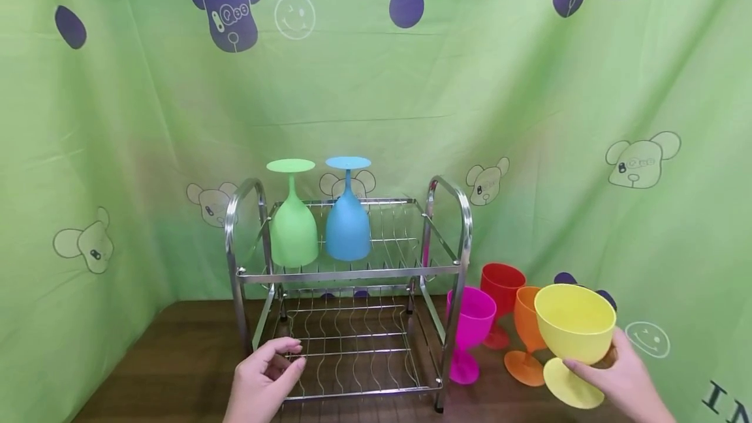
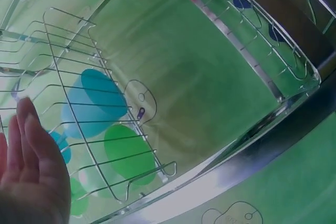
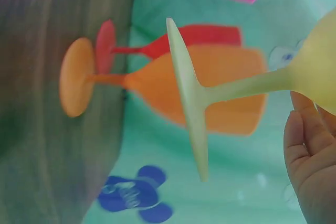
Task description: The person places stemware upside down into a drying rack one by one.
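Observation:
My right hand (image 1: pixel 625 371) grips a yellow goblet (image 1: pixel 572 328) low on its bowl, the thumb across the front. In the right wrist view its pale foot (image 3: pixel 189 103) hangs clear of the table, overlapping the orange goblet (image 3: pixel 210 82) behind. My left hand (image 1: pixel 264 374), loosely curled and holding nothing, hovers by the front of the lower tier of a metal dish rack (image 1: pixel 352 274). On the upper tier a green goblet (image 1: pixel 294 234) and a blue goblet (image 1: pixel 348 227) stand upside down, side by side at the left. In the left wrist view my fingers (image 2: pixel 31 135) show below the upper tier's wires.
Right of the rack, a magenta goblet (image 1: pixel 472 318), a red goblet (image 1: pixel 501 286) and an orange goblet (image 1: pixel 525 364) stand upright on the brown table (image 1: pixel 164 371). The magenta one is partly behind a rack leg. A green patterned cloth (image 1: pixel 376 96) hangs behind and at the sides.

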### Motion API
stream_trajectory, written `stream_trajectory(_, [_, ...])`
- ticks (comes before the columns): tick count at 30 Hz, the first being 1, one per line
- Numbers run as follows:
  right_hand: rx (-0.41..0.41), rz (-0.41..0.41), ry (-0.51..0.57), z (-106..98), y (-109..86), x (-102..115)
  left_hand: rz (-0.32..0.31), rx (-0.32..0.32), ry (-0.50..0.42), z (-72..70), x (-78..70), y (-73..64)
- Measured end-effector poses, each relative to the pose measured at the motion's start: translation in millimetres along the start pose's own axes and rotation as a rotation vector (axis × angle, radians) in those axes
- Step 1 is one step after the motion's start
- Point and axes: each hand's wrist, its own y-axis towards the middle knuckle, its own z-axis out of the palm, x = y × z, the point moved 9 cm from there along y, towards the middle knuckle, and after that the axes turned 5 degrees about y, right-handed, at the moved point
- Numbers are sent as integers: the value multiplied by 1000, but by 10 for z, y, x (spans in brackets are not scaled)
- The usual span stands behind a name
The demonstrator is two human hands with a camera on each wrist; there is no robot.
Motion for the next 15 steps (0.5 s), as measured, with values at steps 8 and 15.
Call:
stream_trajectory(8, [24,-110,7,244,-33,399,108,124,9,162,-180,-33])
stream_trajectory(15, [4,-205,-34,463,-89,713,122,171,33,243,-286,-21])
